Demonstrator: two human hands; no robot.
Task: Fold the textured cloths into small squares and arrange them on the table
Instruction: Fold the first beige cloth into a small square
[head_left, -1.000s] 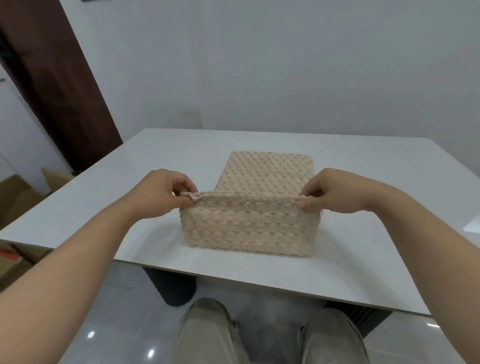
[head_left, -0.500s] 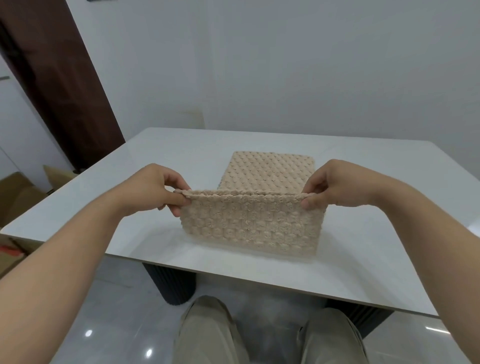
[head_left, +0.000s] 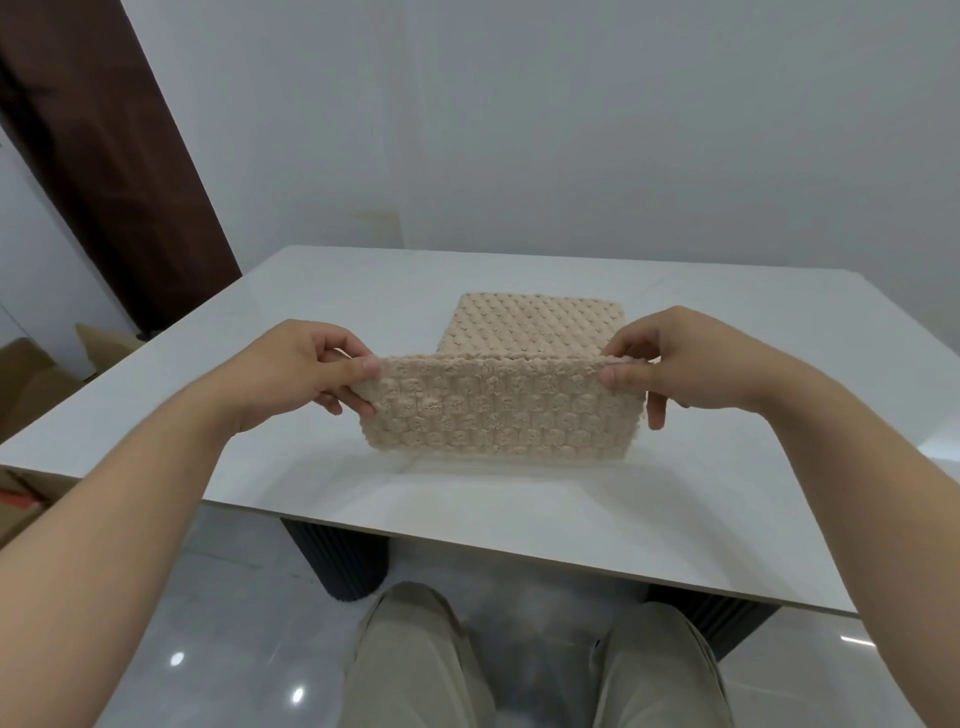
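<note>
Head view: the left hand (head_left: 306, 371) pinches the upper left corner of a beige bobble-textured cloth (head_left: 504, 415) between thumb and fingers, and the right hand (head_left: 675, 364) pinches the upper right corner the same way. The cloth hangs upright as a wide strip over the white counter (head_left: 727, 467); whether its lower edge touches cannot be told. Just behind it a second folded beige cloth (head_left: 535, 322) lies flat on the counter. A dark brown door (head_left: 104, 156) stands at the left.

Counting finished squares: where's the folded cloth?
Head view: the folded cloth lies centrally on the table, just behind the held cloth between left hand and right hand.
</note>
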